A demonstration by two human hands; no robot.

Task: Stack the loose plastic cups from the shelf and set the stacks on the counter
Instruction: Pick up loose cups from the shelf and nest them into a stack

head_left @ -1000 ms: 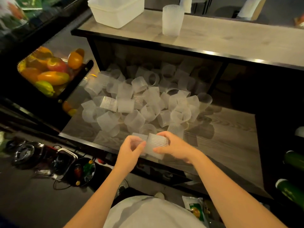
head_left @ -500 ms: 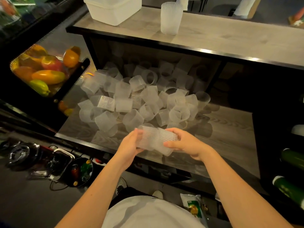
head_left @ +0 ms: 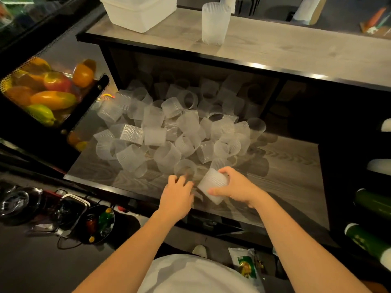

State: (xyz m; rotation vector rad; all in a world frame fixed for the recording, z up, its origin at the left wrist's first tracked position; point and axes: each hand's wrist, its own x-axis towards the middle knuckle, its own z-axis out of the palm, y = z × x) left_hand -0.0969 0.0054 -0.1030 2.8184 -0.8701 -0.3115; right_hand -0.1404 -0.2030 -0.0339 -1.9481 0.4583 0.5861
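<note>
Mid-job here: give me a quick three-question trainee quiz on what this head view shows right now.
1. True or false: the right hand holds ribbed cups.
2. Where does the finished stack stand? A) counter B) shelf C) floor
3. Fill in: the left hand reaches toward a loose ____ at the pile's near edge.

Key: 1 true; 2 A; 3 cup.

The left hand (head_left: 176,198) has let go of the cup stack (head_left: 212,188).
</note>
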